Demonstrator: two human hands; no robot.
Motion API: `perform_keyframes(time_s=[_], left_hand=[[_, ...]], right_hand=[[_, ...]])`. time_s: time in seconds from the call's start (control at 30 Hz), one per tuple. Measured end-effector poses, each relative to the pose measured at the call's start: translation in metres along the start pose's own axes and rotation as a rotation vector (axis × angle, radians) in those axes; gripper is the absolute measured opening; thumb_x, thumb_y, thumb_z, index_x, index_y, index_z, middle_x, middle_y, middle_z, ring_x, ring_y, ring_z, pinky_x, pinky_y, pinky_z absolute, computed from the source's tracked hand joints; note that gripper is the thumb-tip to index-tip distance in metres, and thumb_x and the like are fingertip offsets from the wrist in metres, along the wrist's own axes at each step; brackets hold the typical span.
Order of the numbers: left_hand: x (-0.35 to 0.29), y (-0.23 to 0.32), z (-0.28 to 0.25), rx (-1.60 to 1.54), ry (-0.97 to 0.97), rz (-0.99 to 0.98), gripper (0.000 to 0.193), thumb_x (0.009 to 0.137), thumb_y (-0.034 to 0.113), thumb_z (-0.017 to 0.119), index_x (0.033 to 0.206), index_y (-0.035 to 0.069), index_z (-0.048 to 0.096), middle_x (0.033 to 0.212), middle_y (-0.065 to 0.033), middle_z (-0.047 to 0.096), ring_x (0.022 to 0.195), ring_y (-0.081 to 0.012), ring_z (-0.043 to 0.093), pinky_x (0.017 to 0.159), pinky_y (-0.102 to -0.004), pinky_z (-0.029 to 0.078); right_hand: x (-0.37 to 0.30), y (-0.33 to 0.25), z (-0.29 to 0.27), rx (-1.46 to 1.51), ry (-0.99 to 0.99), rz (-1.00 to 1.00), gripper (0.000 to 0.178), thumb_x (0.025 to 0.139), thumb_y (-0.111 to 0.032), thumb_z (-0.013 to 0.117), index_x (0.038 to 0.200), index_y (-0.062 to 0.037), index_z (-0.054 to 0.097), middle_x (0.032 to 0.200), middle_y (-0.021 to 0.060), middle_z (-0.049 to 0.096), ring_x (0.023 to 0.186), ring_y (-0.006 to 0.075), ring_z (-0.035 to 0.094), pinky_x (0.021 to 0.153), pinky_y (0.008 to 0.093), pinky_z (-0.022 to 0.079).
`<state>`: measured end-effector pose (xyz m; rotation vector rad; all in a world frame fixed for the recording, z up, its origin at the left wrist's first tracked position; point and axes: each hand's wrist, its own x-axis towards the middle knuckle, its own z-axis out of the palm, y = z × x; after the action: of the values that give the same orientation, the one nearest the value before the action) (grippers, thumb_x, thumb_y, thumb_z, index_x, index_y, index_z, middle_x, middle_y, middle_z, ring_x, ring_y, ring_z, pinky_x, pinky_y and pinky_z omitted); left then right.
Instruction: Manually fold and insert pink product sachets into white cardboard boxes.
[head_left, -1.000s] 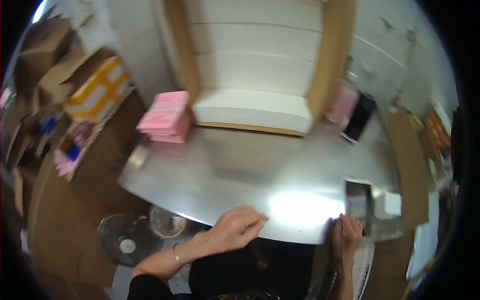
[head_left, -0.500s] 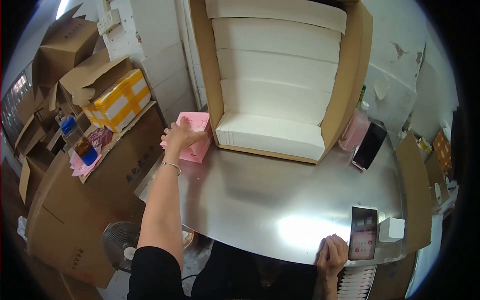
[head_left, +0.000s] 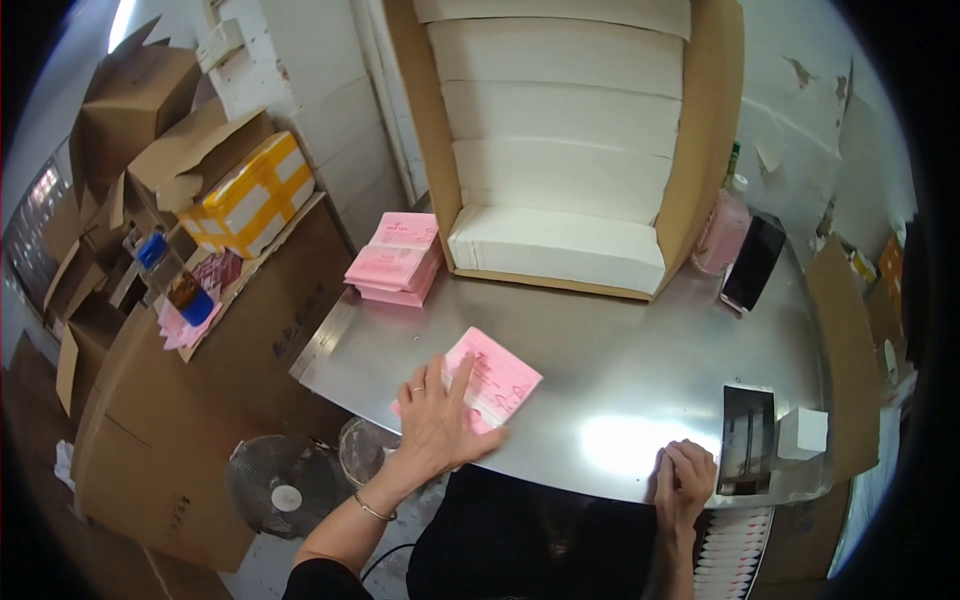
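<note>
My left hand [head_left: 437, 425] lies with spread fingers on a flat pink printed sheet [head_left: 505, 378], near the front edge of the metal table [head_left: 560, 345]. The sheet lies slanted, and the palm covers its lower left part. Farther back on the left, a stack of similar pink sheets [head_left: 392, 262] rests beside a big open carton. At the front right edge of the table, my right hand [head_left: 687, 478] is closed with curled fingers. Whatever it holds, if anything, is hidden.
The open carton [head_left: 703, 150] contains rows of white packs [head_left: 560, 240]. At the right are a phone [head_left: 755, 262], a pink bottle [head_left: 722, 228], a dark glossy panel [head_left: 748, 445] and a white box [head_left: 802, 434]. A fan [head_left: 285, 490] stands below left, near brown cartons [head_left: 215, 385].
My left hand has come from the stack toward me and to the right, bringing a pink sheet along. The view has shifted slightly; my right hand stays closed at the table edge.
</note>
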<state>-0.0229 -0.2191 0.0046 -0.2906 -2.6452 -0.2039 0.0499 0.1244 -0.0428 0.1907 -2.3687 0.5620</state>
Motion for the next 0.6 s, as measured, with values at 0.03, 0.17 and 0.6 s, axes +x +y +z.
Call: perform_keyframes(time_s=[0.03, 0.17, 0.6], left_hand=[[0.003, 0.005, -0.001, -0.023, 0.012, -0.013, 0.1, 0.066, 0.062, 0.074, 0.146, 0.007, 0.047, 0.128, -0.0267, 0.045, 0.109, -0.043, 0.048, 0.088, -0.0529, 0.039], [0.004, 0.009, 0.013, -0.034, -0.014, -0.169, 0.098, 0.078, 0.063, 0.071, 0.146, 0.0, 0.043, 0.117, -0.025, 0.054, 0.099, -0.04, 0.053, 0.085, -0.0502, 0.041], [0.028, -0.059, 0.009, -1.24, -0.39, -0.64, 0.068, 0.084, 0.029, 0.078, 0.132, -0.01, 0.051, 0.098, -0.0177, 0.067, 0.085, -0.0205, 0.066, 0.072, -0.0356, 0.055]], right_hand=[[0.001, 0.002, 0.003, 0.094, -0.017, 0.027, 0.013, 0.085, 0.005, 0.063, 0.097, 0.0018, 0.067, 0.101, 0.0156, 0.065, 0.099, 0.0306, 0.064, 0.084, 0.0403, 0.05], [0.039, -0.082, 0.017, 0.336, -0.091, -0.126, 0.021, 0.081, 0.001, 0.07, 0.102, 0.0022, 0.071, 0.111, 0.0213, 0.064, 0.107, 0.0381, 0.062, 0.09, 0.0451, 0.052], [0.068, -0.153, 0.099, 0.363, -0.21, -0.159, 0.024, 0.083, -0.019, 0.075, 0.1, -0.003, 0.071, 0.104, 0.0069, 0.063, 0.101, 0.0257, 0.056, 0.083, 0.0412, 0.042]])
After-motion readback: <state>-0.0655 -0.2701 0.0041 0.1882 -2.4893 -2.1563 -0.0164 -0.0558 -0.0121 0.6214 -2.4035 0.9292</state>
